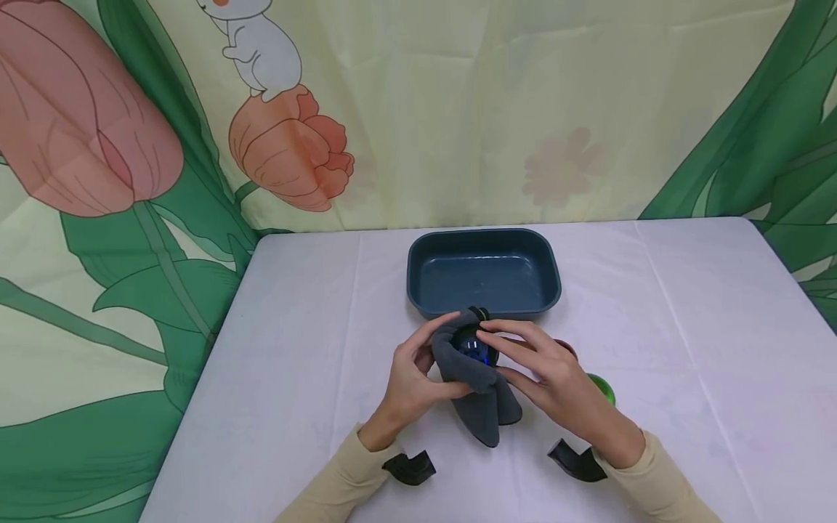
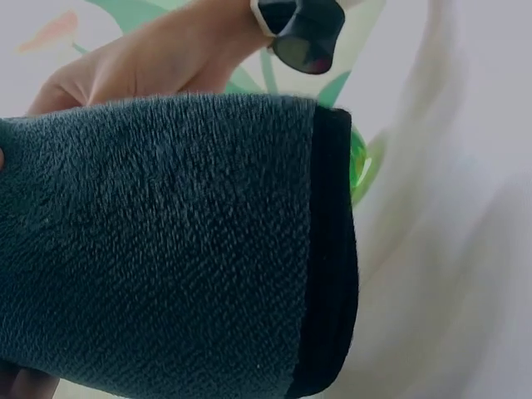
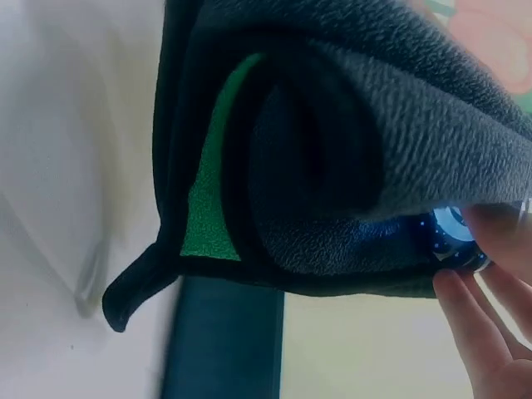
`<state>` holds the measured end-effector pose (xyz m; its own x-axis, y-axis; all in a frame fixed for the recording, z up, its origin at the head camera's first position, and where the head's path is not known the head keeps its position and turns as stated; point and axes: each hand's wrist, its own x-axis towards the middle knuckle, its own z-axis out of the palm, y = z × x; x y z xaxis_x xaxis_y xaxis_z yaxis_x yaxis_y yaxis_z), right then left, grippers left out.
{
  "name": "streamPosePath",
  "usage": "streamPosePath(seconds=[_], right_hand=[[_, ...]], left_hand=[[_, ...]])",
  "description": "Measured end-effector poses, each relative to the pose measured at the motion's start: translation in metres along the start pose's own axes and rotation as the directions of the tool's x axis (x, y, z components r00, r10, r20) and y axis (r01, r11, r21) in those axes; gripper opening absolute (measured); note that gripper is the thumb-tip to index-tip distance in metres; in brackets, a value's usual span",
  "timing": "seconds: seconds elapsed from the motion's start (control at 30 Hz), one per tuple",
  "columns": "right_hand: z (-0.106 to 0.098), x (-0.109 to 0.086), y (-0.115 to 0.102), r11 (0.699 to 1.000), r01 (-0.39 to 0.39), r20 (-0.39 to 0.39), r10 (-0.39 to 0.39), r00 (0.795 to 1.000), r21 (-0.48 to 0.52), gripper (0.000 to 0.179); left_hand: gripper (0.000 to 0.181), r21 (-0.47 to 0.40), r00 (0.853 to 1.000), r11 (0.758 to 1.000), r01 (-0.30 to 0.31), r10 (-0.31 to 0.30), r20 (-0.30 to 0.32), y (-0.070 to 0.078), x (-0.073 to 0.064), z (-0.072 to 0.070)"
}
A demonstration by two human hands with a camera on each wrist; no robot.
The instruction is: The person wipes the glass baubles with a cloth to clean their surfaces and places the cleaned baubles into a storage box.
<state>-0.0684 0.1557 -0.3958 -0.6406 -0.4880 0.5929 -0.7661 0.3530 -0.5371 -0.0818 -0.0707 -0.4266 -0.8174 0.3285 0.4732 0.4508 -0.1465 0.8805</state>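
A dark grey cloth (image 1: 480,414) with black edging is wrapped partly around a shiny blue round thing (image 1: 475,349), just in front of the blue basin. My left hand (image 1: 413,379) grips the cloth from the left, thumb in front and fingers behind. From the right, my right hand (image 1: 556,370) holds the blue thing by its side with thumb and fingertips. In the right wrist view the blue thing (image 3: 453,229) shows pale spots inside the fold of cloth, whose green underside (image 3: 212,199) peeks out. The rest of it is hidden.
A dark blue rectangular basin (image 1: 484,276) stands behind the hands. A green shiny thing (image 1: 603,387) and a reddish-brown thing (image 1: 567,349) are partly hidden behind the right hand. Black wrist-worn pieces (image 1: 410,468) show at both forearms. A printed curtain (image 1: 445,131) hangs behind the white table (image 1: 294,349).
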Motion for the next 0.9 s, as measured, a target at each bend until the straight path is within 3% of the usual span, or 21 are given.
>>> streamPosePath(seconds=[0.3, 0.43, 0.6, 0.7, 0.9], right_hand=[[-0.0002, 0.0013, -0.0035, 0.999, -0.050, -0.008, 0.050, 0.999, 0.016, 0.049], [0.0010, 0.0004, -0.0059, 0.975, -0.187, 0.004, 0.187, 0.982, 0.119, 0.071], [0.0019, -0.0004, -0.0064, 0.919, -0.326, 0.057, 0.322, 0.945, 0.222, 0.067], [0.0012, 0.0000, -0.0059, 0.925, -0.324, 0.062, 0.318, 0.946, 0.198, 0.069], [-0.0044, 0.0016, -0.0062, 0.961, -0.246, 0.056, 0.241, 0.969, 0.128, 0.078]], left_hand=[[0.082, 0.007, 1.000, 1.000, 0.006, -0.006, 0.004, 0.0013, 0.0003, 0.0001], [0.083, 0.020, 1.000, 1.000, 0.010, -0.010, 0.009, 0.0020, 0.0000, 0.0007], [0.082, 0.016, 1.000, 1.000, 0.006, -0.007, 0.017, 0.0019, 0.0005, -0.0002], [0.082, 0.018, 1.000, 1.000, -0.011, 0.011, 0.019, 0.0011, 0.0008, -0.0008], [0.082, 0.007, 1.000, 1.000, -0.020, 0.020, 0.019, 0.0010, 0.0014, 0.0005]])
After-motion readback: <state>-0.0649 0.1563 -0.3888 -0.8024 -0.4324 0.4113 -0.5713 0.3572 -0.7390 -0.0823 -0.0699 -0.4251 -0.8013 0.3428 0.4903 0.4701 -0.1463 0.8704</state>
